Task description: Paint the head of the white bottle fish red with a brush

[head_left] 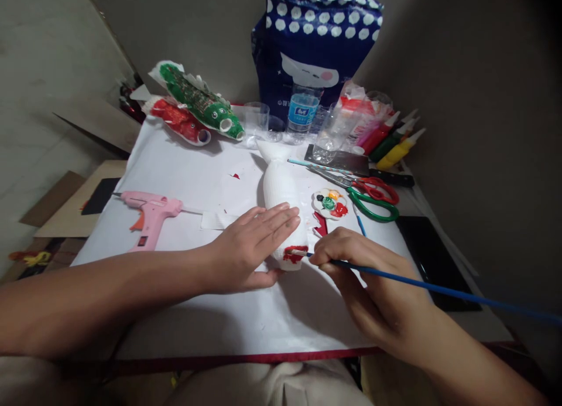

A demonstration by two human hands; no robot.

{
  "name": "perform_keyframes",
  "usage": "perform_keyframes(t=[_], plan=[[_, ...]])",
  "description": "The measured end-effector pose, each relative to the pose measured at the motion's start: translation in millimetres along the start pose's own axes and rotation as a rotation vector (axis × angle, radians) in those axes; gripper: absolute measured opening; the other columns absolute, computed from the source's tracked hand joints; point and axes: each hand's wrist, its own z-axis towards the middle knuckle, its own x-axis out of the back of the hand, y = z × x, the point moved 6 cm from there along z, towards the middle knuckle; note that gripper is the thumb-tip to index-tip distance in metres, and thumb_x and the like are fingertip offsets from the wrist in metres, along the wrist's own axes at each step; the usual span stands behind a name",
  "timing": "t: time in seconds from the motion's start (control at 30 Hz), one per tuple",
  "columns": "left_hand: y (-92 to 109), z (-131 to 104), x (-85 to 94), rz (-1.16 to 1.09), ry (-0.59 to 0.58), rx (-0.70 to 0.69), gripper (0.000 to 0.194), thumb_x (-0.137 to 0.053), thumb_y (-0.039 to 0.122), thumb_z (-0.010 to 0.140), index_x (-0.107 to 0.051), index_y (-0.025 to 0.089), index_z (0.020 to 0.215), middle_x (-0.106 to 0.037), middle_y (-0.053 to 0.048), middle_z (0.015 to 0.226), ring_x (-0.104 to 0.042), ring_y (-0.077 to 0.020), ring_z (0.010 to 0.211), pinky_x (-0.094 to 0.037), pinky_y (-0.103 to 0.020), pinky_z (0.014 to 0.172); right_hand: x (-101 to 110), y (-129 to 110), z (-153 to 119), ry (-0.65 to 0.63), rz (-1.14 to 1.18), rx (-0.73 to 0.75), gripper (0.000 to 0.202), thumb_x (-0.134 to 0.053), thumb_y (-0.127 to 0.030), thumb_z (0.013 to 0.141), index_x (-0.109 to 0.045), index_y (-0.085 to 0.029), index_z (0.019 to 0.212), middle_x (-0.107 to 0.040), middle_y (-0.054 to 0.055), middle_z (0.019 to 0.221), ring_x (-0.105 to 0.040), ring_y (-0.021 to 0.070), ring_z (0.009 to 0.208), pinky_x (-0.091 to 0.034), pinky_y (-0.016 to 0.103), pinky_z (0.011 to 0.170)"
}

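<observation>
While your left hand [252,248] lies over the white fish-shaped form [281,189], fingers across its top and thumb at its side, your right hand [373,277] pinches a slim blue-handled paintbrush [377,270]. The brush's tip touches a red painted patch near the end of the form closest to you; its tail end points away, toward the middle of the white-covered table [175,312]. Just beyond your right hand sit a flower-shaped white paint palette [329,203] and green-handled scissors [373,205], with red-handled scissors [380,189] beside them. Left of your left hand lies a pink glue gun [151,210]. Farther back are a green painted fish [197,104], a red painted fish [178,120] and, behind the clear plastic cups [256,120], a dark blue bag with white dots [316,48].
</observation>
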Motion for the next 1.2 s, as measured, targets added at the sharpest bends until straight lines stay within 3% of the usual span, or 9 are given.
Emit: perform_keyframes(t=[0.4,0.67,1.03,1.2], plan=[[-1,0,-0.2,-0.011,-0.001,-0.001,0.088,-0.062,0.026,0.091,-0.018,0.008,0.165,-0.047,-0.028,0.159,-0.04,-0.0392,0.152,-0.042,-0.055,0.115,-1,-3,4,-0.041,0.013,-0.003,0.027,-0.048,0.002,0.094,-0.055,-0.02,0.109,-0.066,0.006,0.09,-0.063,0.0174,0.081,-0.056,0.031,0.073],[0,0,-0.2,-0.006,-0.003,0.004,0.091,-0.064,0.026,0.089,-0.017,0.009,0.165,-0.047,-0.028,0.158,-0.042,-0.0394,0.151,-0.043,-0.056,0.114,2,-1,1,0.004,-0.005,0.01,0.031,-0.049,0.002,0.093,-0.056,-0.021,0.113,-0.068,0.007,0.094,-0.066,0.0186,0.086,-0.057,0.032,0.076],[0,-1,-0.3,0.01,0.008,0.007,0.086,-0.063,0.025,0.088,-0.025,0.008,0.162,-0.048,-0.027,0.158,-0.042,-0.0378,0.151,-0.043,-0.053,0.115,5,2,-13,0.083,0.067,-0.114,0.024,-0.056,-0.002,0.095,-0.061,-0.021,0.109,-0.069,0.004,0.093,-0.067,0.0179,0.087,-0.055,0.031,0.076],[-1,-1,-0.6,0.004,0.004,0.0,0.09,-0.067,0.029,0.09,-0.02,0.008,0.164,-0.048,-0.027,0.158,-0.041,-0.038,0.152,-0.042,-0.054,0.117,-8,-8,-24,0.118,0.055,-0.027,0.033,-0.052,0.004,0.089,-0.062,-0.018,0.112,-0.07,0.007,0.09,-0.069,0.0187,0.083,-0.059,0.031,0.074]])
